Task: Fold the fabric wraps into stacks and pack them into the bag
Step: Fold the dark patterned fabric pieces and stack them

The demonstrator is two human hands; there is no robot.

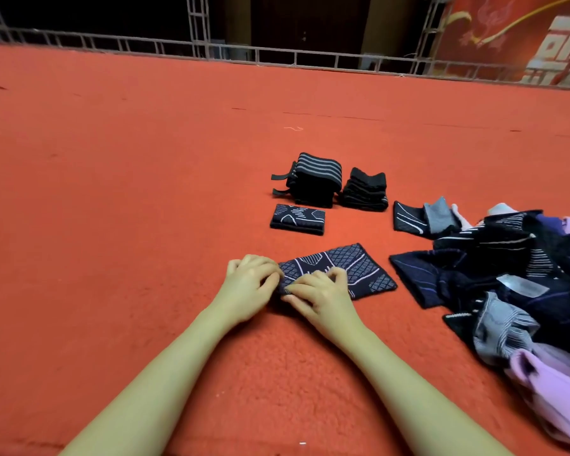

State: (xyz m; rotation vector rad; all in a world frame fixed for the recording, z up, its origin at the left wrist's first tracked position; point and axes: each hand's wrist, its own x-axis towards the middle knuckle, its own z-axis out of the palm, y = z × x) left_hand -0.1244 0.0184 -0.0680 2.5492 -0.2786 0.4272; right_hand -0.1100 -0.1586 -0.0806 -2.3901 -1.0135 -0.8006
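A dark navy patterned wrap (356,266) lies flat on the red carpet in front of me. My left hand (250,284) and my right hand (320,291) both pinch its left end, fingers curled over the edge. Beyond it sits a small folded patterned wrap (297,219). Behind that stand a stack of black wraps with grey stripes (315,181) and a lower stack of black wraps (366,190). A loose pile of unfolded wraps (507,274) in navy, grey and lilac spreads at the right. No bag is in view.
The red carpet (129,192) stretches wide to the left and far side. A metal truss frame (211,51) runs along its back edge. A red banner (524,37) hangs at the back right.
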